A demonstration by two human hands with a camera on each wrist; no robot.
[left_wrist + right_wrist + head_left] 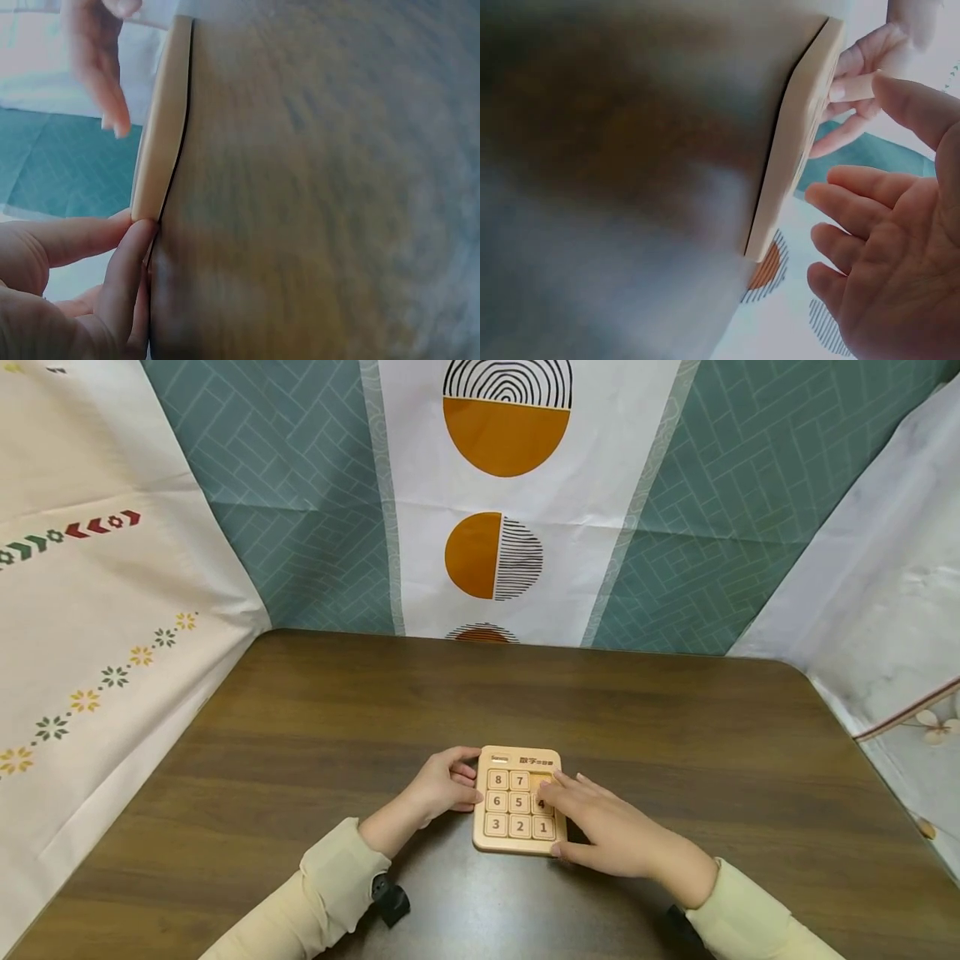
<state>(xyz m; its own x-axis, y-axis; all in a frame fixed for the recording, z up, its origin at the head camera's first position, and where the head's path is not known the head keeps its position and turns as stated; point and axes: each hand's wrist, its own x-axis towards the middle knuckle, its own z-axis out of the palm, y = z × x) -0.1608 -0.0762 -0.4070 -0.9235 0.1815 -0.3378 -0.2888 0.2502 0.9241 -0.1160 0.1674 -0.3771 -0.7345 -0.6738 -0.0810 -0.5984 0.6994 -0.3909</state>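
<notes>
A light wooden number slide puzzle (516, 846) lies flat on the table in the head view. Its tiles read 8, 7 in the top row, 6, 5, 4 in the middle and 3, 2, 1 at the bottom; the top right slot is bare, partly covered by fingers. My left hand (438, 787) holds the puzzle's left edge with thumb and fingers, seen closely in the left wrist view. My right hand (618, 833) hovers over the right side with loosely extended fingers, a fingertip at the 4 tile (542, 805). Its thumb is by the lower right corner.
The brown wooden table (360, 693) spreads around the puzzle on all sides. A green and white patterned cloth (315, 527) hangs behind its far edge, with pale cloths at left and right. A black strap (392, 902) shows beneath the left sleeve.
</notes>
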